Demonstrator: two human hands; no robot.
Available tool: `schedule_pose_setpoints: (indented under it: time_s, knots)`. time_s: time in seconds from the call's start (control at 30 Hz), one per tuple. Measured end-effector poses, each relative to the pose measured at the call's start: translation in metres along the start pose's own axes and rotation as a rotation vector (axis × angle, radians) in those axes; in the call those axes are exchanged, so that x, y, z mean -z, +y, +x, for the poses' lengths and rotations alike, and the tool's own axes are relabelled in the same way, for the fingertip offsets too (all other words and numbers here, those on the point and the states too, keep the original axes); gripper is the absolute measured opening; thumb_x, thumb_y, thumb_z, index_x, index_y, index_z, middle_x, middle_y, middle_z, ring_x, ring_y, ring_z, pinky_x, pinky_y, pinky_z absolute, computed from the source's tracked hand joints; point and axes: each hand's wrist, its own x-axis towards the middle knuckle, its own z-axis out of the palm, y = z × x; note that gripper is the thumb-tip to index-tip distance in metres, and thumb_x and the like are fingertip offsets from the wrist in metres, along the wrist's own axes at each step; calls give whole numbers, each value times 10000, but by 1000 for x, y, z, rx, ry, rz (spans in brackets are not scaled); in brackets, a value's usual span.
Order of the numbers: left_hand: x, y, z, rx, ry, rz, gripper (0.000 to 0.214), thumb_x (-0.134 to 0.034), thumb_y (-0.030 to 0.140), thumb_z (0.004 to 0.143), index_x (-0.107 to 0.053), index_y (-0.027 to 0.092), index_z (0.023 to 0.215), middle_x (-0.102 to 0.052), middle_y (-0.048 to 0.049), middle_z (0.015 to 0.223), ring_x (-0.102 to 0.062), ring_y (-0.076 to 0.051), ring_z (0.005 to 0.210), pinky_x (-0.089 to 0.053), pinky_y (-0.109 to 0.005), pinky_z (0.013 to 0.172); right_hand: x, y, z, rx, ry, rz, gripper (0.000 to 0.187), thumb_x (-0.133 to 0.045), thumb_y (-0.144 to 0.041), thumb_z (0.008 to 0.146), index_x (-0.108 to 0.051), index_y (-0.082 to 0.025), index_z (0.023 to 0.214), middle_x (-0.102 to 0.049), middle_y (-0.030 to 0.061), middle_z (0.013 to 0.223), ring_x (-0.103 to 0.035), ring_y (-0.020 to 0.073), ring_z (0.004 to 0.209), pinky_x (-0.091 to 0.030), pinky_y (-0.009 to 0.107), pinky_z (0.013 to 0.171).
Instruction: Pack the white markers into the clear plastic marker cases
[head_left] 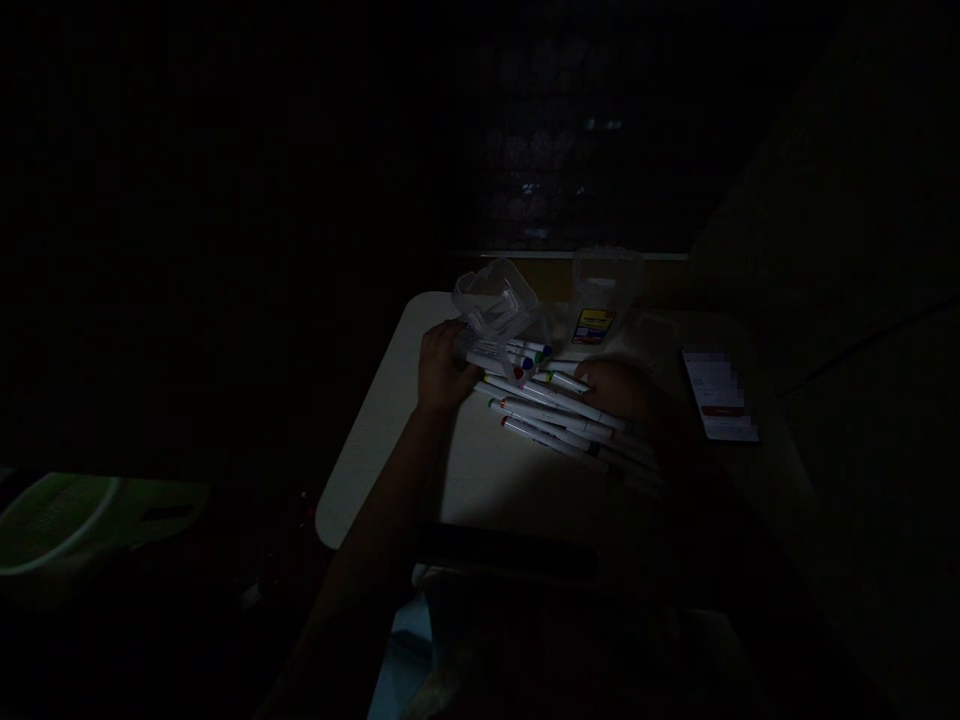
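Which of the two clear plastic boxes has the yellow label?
The right box, beyond the right hand; the tilted box at the left hand shows none.

We're in a very dim room here, and it reads as a home rather than a workplace: a small pale table [390, 440] with a rounded corner carries a spread of coloured-cap markers [555, 410], a clear plastic case [495, 300] and a second clear tub with a yellow label [604, 290]. A phone [720, 395] glows on the right (the only bright screen around). Low on the left sits a green-and-white moulded plastic piece [67, 530], and a dark patterned panel [570, 170] stands behind the table.
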Motion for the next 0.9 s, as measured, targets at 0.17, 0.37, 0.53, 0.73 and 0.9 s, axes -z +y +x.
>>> schedule_pose_setpoints:
  time_s: [0.17, 0.37, 0.53, 0.73, 0.9]
  knots:
    - [0, 1, 0, -11, 9, 2, 654, -658, 523, 732, -499, 211, 1284, -584, -128, 1258, -525, -315, 1189, -433, -494, 1015, 4, -1, -4, 27, 69, 57, 339, -569, -207, 790, -679, -186, 1110, -725, 95, 1067, -664, 212, 895, -474, 282, 713]
    - [0, 0, 0, -38, 23, 7, 648, -653, 522, 738, -486, 226, 1290, -587, -122, 1263, -532, -309, 1186, -446, -498, 1000, 25, -1, -18, 4, 204, 122, 557, -527, -205, 815, -501, -179, 1371, -705, 102, 1107, -658, 215, 881, -474, 287, 712]
    - [1, 1, 1, -13, 3, 16, 651, -651, 557, 730, -500, 222, 1268, -590, -126, 1256, -534, -314, 1181, -448, -499, 993, 47, -8, -33, -10, 291, 137, 734, -522, -222, 822, -268, -196, 1510, -706, 98, 1036, -637, 208, 750, -460, 296, 635]
    - [1, 1, 0, -54, 25, -13, 638, -634, 510, 752, -477, 208, 1291, -583, -127, 1267, -526, -307, 1193, -432, -485, 1007, 53, -9, -39, 8, 467, 200, 711, -556, -235, 783, -346, -230, 1462, -699, 55, 893, -630, 199, 679, -476, 302, 609]
    - [1, 2, 1, -13, 4, 33, 631, -639, 516, 736, -495, 214, 1270, -593, -118, 1253, -534, -303, 1171, -445, -481, 991, 55, -5, -45, 39, 605, 341, 590, -554, -241, 786, -456, -217, 1367, -674, 40, 832, -649, 211, 689, -511, 319, 589]
